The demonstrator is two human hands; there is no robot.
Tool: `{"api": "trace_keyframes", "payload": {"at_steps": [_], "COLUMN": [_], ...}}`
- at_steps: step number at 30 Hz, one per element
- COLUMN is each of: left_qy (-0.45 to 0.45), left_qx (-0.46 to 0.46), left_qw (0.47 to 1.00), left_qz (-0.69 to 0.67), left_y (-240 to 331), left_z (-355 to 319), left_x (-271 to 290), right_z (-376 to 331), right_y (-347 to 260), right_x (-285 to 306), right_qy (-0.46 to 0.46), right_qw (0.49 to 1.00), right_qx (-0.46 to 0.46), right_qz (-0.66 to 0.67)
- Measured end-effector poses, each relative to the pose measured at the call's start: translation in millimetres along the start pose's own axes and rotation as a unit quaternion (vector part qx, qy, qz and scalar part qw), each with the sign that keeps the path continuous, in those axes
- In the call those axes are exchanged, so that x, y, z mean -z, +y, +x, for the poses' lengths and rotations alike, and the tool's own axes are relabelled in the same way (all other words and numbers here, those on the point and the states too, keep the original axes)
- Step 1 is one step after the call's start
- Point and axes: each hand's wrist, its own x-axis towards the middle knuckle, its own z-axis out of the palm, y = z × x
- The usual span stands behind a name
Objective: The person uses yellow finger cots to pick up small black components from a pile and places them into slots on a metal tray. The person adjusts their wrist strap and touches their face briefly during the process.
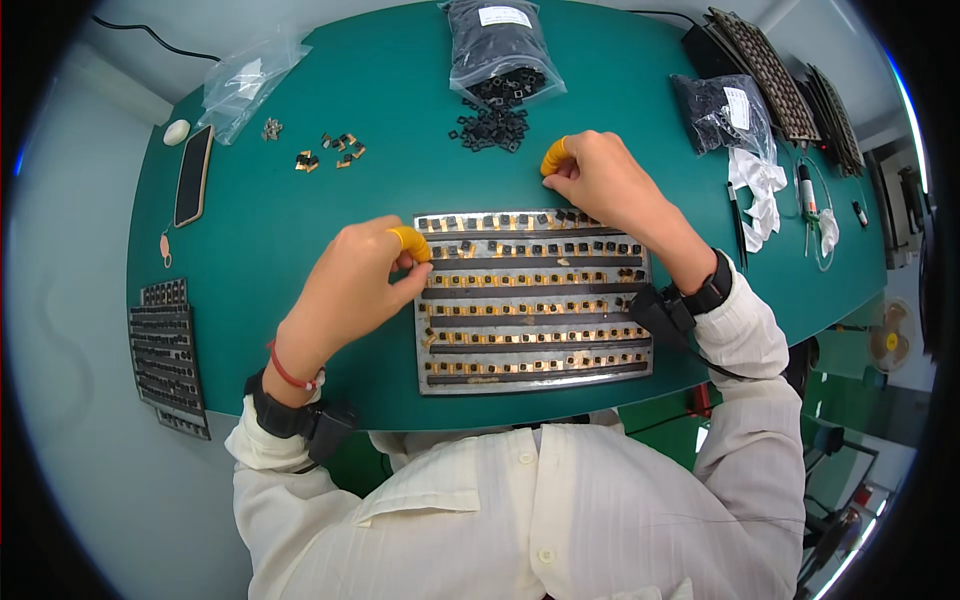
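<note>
A metal tray (533, 325) lies before me, its dark bars separating several rows of small gold-and-black parts (540, 280). My left hand (360, 270) is at the tray's left edge by the second and third rows, thumb and forefinger pinched together. Over the far right of the tray reaches my right hand (607, 178), closed in a pinch just beyond the top row. Whatever either pinch holds is too small or hidden to tell. Both forefingers wear yellow finger cots. Beyond the tray, a loose heap of small black square frames (490, 130) lies nearest my right hand.
An opened plastic bag of black frames (497, 40) stands behind the heap. Loose gold-and-black pieces (345, 150), a phone (194, 175) and an empty-looking plastic bag (250, 90) lie left. Another filled bag (715, 110), crumpled tissue (760, 195) and stacked trays (765, 75) are right. More trays (165, 350) stand at the left edge.
</note>
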Motion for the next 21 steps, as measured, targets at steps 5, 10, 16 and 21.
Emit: {"api": "trace_keyframes", "payload": {"at_steps": [5, 10, 16, 21], "left_qy": [0.001, -0.007, 0.03, -0.04], "left_qx": [-0.047, -0.045, -0.068, -0.011], "left_qw": [0.999, 0.998, 0.983, 0.99], "left_qz": [0.018, 0.05, 0.17, 0.134], "left_y": [11, 4, 21, 27], "left_z": [-8, -9, -21, -29], "left_x": [-12, -20, -22, -22], "right_z": [-1, -6, -37, -103], "right_y": [-1, 4, 13, 18], "right_x": [0, -4, 16, 50], "right_qy": [0.016, 0.032, 0.056, 0.039], "right_qw": [1.0, 0.999, 0.994, 0.994], "right_qx": [-0.004, -0.008, 0.094, 0.089], "right_qz": [-0.013, 0.007, -0.029, -0.043]}}
